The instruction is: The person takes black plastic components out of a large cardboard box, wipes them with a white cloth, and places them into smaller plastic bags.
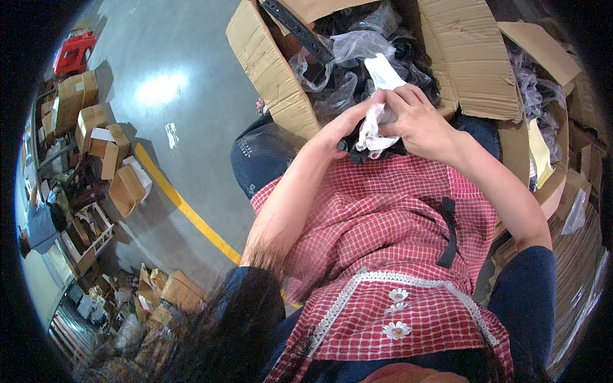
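Note:
Over my lap, at the near edge of an open cardboard box (pixel 274 70), my two hands meet around a crumpled white piece (pixel 371 131) that looks like thin cloth or soft plastic. My left hand (pixel 348 124) closes on it from the left, thumb up near the right fingertips. From the right, my right hand (pixel 421 124) pinches it with bent fingers. A smooth white flap (pixel 384 71) sticks up beyond the fingers; whether it belongs to the same piece I cannot tell. Small dark parts (pixel 357 153) show beneath the left hand, their kind unclear.
Clear plastic bags (pixel 364 45) and dark items fill the box; a black slotted strip (pixel 297 29) leans across its left side. Another box with bags (pixel 539 89) stands at right. Cartons (pixel 128 185), a red stool (pixel 75 52) and another person (pixel 45 223) are at left, beyond a yellow floor line (pixel 185 207).

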Tool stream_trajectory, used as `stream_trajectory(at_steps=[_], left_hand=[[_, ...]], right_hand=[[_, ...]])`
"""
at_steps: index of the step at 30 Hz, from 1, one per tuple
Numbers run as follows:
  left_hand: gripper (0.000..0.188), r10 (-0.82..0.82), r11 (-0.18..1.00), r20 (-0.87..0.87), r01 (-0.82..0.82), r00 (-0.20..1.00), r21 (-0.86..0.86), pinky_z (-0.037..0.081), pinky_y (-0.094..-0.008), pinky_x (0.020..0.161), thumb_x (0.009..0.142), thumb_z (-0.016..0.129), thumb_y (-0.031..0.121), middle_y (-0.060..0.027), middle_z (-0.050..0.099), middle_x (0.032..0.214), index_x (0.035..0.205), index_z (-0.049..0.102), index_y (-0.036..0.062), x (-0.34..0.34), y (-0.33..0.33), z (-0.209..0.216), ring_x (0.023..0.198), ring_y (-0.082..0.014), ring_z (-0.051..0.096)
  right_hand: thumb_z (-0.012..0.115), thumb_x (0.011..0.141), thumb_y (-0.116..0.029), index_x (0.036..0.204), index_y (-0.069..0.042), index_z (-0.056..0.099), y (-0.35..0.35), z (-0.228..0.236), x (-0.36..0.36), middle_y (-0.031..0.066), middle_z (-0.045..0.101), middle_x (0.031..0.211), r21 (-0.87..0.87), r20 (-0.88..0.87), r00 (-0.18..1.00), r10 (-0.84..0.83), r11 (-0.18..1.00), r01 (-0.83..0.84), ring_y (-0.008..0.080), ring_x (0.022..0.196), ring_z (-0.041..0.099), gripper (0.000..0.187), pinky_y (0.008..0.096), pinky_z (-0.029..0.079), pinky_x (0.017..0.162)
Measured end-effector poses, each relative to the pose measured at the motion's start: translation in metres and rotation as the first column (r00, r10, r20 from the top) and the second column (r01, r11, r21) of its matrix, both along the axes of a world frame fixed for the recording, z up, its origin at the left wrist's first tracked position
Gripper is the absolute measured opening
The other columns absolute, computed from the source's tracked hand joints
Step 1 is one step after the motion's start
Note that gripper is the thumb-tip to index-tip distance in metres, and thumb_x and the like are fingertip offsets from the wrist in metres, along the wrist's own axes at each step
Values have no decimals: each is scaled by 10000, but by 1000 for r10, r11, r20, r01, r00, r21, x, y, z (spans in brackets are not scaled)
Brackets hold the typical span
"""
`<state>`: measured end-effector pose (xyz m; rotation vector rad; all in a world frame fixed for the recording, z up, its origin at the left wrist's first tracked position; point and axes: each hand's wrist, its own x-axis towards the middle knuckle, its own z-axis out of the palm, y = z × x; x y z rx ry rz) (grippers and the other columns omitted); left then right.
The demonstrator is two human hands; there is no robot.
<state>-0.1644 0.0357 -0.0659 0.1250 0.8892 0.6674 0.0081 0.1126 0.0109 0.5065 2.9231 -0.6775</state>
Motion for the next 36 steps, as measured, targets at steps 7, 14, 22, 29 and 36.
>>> stream_trajectory(at_steps=[7,14,22,29,36], left_hand=[[446,-93,996,8,93,996,14,574,-374,630,700,719,101,-146,696,899,1108,599,-35,-27,0,33,696,-278,700],[554,-179,981,148,165,973,103,545,-376,806,660,742,98,-121,686,990,1187,600,6,-25,3,21,833,-251,696],[504,-344,902,254,243,904,356,604,-349,689,765,664,6,-132,691,1160,1263,627,-55,-1,1,-19,998,-220,668],[377,-15,857,1,12,1000,516,617,-326,684,945,541,114,-164,678,1117,1301,559,-6,7,-25,-66,873,-266,694],[465,-298,931,189,241,936,275,596,-308,664,788,679,45,-133,704,1099,1242,639,-48,-10,-1,-13,854,-223,702]], right_hand=[[650,703,-85,826,-82,733,14,-10,9,162,555,1199,22,-24,998,50,999,-50,348,1082,572,148,422,534,871],[624,735,-77,1029,-123,714,28,-13,14,163,587,1117,188,-29,997,-74,979,78,337,1017,614,311,427,543,844],[605,881,-153,1130,-32,659,81,0,22,203,631,1061,-94,-208,784,-585,810,579,385,986,627,283,427,506,846],[649,700,-27,1070,-111,726,20,7,-6,138,636,1096,-90,-70,989,131,986,-137,344,1063,615,387,440,514,918],[587,841,-26,1220,-67,671,60,-8,8,195,568,1329,-16,-176,900,-400,915,403,374,1204,565,391,437,446,1037]])
